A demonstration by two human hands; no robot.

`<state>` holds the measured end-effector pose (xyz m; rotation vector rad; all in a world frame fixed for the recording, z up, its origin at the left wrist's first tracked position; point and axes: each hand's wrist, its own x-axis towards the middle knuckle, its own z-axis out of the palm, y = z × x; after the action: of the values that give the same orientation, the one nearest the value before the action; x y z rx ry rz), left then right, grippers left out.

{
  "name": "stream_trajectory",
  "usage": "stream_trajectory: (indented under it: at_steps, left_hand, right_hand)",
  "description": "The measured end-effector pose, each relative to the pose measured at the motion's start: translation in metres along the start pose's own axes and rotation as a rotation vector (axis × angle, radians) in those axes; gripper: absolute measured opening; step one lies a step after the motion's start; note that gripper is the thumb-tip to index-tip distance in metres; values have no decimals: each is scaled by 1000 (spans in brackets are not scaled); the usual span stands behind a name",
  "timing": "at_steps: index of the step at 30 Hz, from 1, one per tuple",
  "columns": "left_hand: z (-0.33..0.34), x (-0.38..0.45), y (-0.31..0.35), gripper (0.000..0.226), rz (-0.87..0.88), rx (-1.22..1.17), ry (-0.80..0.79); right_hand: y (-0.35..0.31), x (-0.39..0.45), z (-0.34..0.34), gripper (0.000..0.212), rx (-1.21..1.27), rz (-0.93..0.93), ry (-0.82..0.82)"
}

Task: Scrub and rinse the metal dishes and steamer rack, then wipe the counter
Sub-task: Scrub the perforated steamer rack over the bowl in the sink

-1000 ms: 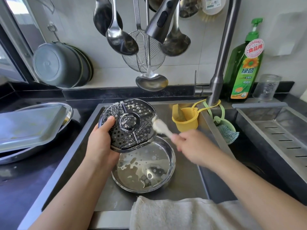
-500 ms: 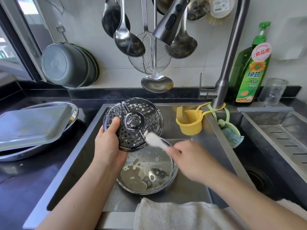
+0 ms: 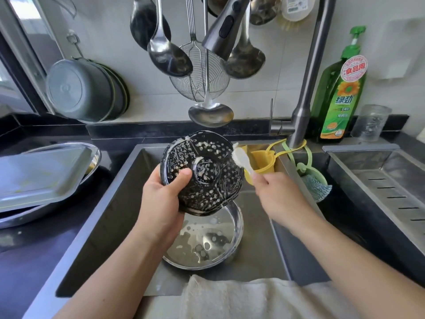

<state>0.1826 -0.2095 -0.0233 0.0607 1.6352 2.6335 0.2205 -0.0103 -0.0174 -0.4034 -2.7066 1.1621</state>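
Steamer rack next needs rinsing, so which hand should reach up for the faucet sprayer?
Probably the right hand: it holds only the small brush, nearer the faucet sprayer. The left hand grips the steamer rack.

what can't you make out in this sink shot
Head view only:
- Left hand fingers: hidden behind the steamer rack; only the thumb shows.
- Brush bristles: motion-blurred and soapy, contact with the rack rim unclear.
- Round dish far rim: covered by the rack.
- Yellow cup contents: blocked by the brush and right hand.
- Tray left end: cut off by the frame edge.
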Motion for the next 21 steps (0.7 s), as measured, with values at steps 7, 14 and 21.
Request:
stream_trajectory:
  at_steps: [7, 14, 21]
  left_hand:
    - [1, 0, -5, 34, 11, 34, -26]
    - [0, 0, -7, 29, 69, 137, -62]
    - [1, -1, -10, 31, 87, 169, -101]
  right_hand:
    - [-6, -4, 2, 54, -60, -39, -19]
    - [-10, -8, -2, 55, -52, -75, -76]
    - [-7, -8, 1, 55, -56, -92, -58]
